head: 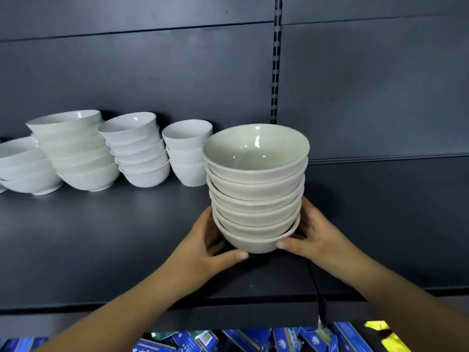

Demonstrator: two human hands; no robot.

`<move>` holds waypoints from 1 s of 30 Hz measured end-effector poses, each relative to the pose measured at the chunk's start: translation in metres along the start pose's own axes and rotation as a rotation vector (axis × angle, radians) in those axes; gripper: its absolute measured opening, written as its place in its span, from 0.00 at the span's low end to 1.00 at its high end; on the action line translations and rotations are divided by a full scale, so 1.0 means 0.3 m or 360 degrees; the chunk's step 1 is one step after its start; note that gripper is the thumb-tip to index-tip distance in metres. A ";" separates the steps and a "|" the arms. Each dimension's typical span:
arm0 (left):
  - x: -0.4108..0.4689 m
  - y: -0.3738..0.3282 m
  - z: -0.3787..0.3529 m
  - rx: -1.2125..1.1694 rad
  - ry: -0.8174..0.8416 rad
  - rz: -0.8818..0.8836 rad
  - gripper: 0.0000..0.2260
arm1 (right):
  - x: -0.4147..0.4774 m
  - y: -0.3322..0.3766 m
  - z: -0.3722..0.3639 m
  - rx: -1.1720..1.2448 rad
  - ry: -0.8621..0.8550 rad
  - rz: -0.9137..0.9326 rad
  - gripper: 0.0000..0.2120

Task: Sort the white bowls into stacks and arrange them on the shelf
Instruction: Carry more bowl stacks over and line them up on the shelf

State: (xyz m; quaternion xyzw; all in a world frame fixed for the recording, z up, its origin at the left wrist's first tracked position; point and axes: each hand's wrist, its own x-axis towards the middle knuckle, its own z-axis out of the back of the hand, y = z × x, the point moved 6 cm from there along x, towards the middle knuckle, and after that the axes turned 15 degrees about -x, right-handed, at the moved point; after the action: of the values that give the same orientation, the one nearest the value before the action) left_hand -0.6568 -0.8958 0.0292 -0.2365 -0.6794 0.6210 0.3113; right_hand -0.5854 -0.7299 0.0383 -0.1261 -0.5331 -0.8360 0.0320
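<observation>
My left hand (210,246) and right hand (312,232) cup the lowest bowl of the tall stack (256,189), fingers curled round both sides. It's a low grip, with nothing steadying the top. The stack is near the front of the shelf (101,237), close beside the small white stack (187,156). A quick push could tip the upper bowls — or knock that neighbour.

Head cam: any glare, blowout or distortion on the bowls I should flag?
Head view: small glare spots inside the top bowl of the held stack; head view: white stacks at left nearly blown out, rims merging; head view: wide-angle bend leans those stacks outward and tilts the slotted upright; head view: boxes at the bottom edge blurred.
</observation>
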 end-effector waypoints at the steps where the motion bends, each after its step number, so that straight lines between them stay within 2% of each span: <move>1: 0.010 -0.002 0.010 0.0030 -0.0039 -0.0007 0.39 | -0.003 -0.002 0.001 -0.0002 0.0000 -0.0019 0.43; 4: 0.047 -0.013 0.019 0.0051 -0.0057 -0.0031 0.32 | 0.008 0.002 0.008 -0.0035 -0.0017 -0.0068 0.36; 6: 0.072 -0.020 0.018 0.0059 -0.0042 -0.0052 0.30 | 0.027 -0.001 0.018 -0.0049 -0.0047 -0.0099 0.32; 10: 0.146 -0.023 0.030 0.0059 -0.0055 -0.0065 0.26 | 0.088 -0.031 0.048 -0.0068 -0.0108 -0.0139 0.29; 15: 0.251 -0.014 0.052 0.0081 -0.0198 -0.0075 0.20 | 0.212 -0.081 0.086 -0.0013 -0.0194 -0.0186 0.24; 30: 0.475 0.028 0.123 0.0205 -0.0548 -0.0091 0.17 | 0.495 -0.202 0.119 0.0008 -0.0286 -0.0251 0.27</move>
State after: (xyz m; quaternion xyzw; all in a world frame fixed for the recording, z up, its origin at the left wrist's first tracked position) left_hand -0.7828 -0.8197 0.0380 -0.0869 -0.6880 0.6853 0.2224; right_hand -0.7339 -0.6599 0.0353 -0.1581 -0.5442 -0.8199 -0.0815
